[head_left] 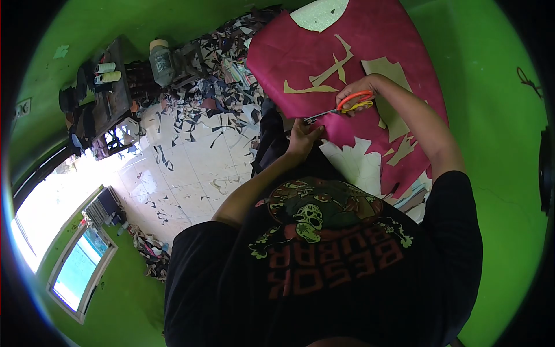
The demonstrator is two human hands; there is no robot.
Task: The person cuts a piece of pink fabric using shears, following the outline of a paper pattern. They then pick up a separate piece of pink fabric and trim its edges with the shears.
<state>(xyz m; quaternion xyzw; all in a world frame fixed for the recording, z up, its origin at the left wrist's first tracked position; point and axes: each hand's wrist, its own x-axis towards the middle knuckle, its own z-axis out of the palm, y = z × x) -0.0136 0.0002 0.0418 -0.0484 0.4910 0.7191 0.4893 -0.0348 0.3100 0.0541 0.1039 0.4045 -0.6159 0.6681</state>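
A large sheet of dark pink material [324, 58] spreads across the work surface. My right hand [352, 95] is closed round the orange and yellow handles of a pair of scissors [330, 112], whose blades point left at the sheet's near edge. My left hand [303, 139] pinches the edge of the pink material beside the blade tips. Narrow beige pieces [332, 68] and a wider beige piece [393, 110] lie on the sheet. A white jagged-edged piece [361, 165] lies just right of my left hand.
Dark scraps [214, 87] cover the floor left of the sheet, near a clear jar [162, 63]. Thread spools [107, 77] stand on a dark bench [118, 104] at the left. Green walls surround the area, with a window [81, 269] at lower left.
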